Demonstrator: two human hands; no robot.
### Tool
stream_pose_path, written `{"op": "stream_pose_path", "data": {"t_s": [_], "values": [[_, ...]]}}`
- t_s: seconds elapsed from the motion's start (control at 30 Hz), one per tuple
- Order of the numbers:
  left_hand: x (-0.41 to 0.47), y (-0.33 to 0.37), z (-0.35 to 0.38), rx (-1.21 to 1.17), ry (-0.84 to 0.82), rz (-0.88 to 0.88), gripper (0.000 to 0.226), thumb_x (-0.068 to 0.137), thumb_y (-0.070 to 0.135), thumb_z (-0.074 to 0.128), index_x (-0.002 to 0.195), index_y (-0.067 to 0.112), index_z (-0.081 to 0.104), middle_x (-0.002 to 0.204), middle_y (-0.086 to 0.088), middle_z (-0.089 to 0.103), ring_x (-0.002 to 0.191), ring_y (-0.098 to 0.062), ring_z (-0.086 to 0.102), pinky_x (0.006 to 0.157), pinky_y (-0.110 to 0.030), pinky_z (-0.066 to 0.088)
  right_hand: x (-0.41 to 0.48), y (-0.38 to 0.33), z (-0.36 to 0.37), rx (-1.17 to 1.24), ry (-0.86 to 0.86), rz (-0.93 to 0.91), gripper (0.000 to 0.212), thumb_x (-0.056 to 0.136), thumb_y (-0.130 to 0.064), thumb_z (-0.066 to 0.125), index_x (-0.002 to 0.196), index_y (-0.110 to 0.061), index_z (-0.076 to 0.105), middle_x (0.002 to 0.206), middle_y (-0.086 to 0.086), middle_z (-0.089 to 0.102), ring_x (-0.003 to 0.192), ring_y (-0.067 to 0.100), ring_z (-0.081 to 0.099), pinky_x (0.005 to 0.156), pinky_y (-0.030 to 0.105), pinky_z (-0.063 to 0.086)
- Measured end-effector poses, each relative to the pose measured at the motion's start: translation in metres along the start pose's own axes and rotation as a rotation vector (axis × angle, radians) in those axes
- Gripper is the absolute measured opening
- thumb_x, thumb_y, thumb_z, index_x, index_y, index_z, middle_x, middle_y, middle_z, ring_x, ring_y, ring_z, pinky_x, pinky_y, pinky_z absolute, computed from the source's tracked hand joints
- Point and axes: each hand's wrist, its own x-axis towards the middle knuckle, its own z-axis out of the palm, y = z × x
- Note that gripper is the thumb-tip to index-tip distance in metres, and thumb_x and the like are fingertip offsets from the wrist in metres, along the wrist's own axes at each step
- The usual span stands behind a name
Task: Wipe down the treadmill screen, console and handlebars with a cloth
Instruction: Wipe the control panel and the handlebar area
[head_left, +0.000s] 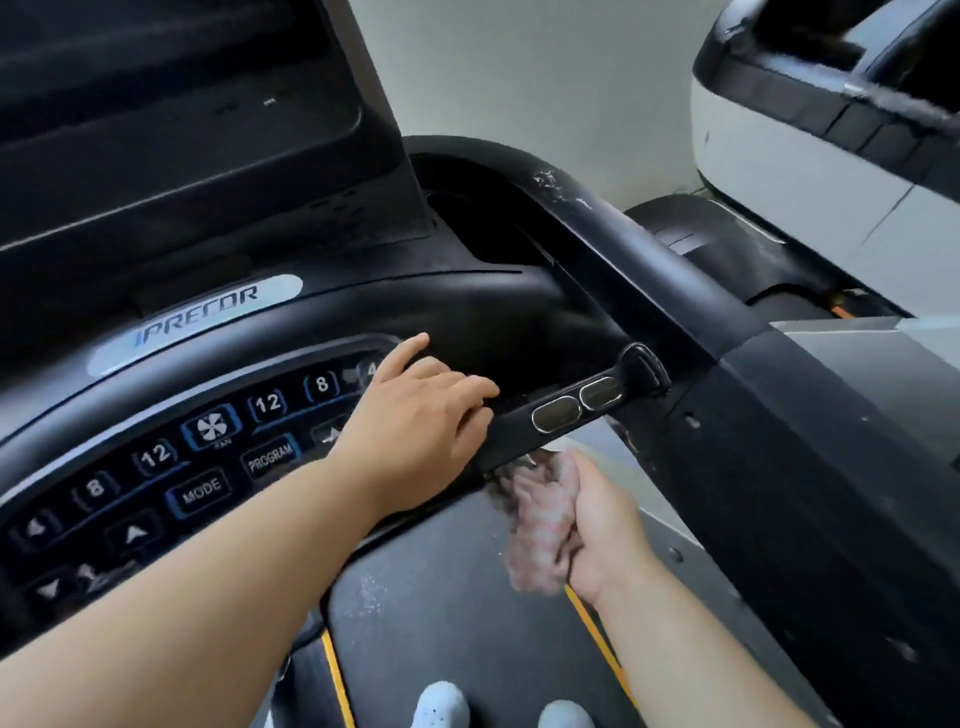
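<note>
The black treadmill console with its lit buttons curves across the left, and the dark screen stands above it. My left hand rests with straight fingers on the console's right end, fingertips touching the short sensor handlebar. Just below that bar, my right hand grips a crumpled pinkish cloth, whose top touches the bar's underside. The long black side handlebar runs diagonally to the right.
A cup-holder recess sits behind the console. The running belt with yellow edge lines lies below, my white shoes on it. A neighbouring white and black machine stands at upper right before a pale wall.
</note>
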Motion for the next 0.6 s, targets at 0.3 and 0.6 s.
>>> {"op": "stream_pose_path", "data": {"t_s": [0.3,0.6], "values": [[-0.082,0.063,-0.067,-1.426,0.431,-0.983,0.069,0.065,0.058,0.074,0.128,0.052,0.047,0.114,0.019,0.066,0.103,-0.005,0.065,0.087,-0.039,0.054,-0.091,-0.004,0.119,-0.362,-0.535,-0.435,0.04,0.098,-0.033,0.041,0.083,-0.006,0.067,0.083,0.014,0.069,0.08,0.022,0.065,0.075,0.035,0.052],[-0.286,-0.057,-0.082,-0.437,0.738,-1.47,0.013,0.077,0.012,0.055,0.083,0.021,0.063,0.091,0.004,0.064,0.088,-0.012,0.06,0.076,-0.027,0.047,-0.096,0.108,0.247,-1.097,-0.693,-1.213,0.035,0.097,-0.018,0.034,0.111,-0.012,0.066,0.109,-0.003,0.064,0.108,0.01,0.053,0.098,0.014,0.035]]}}
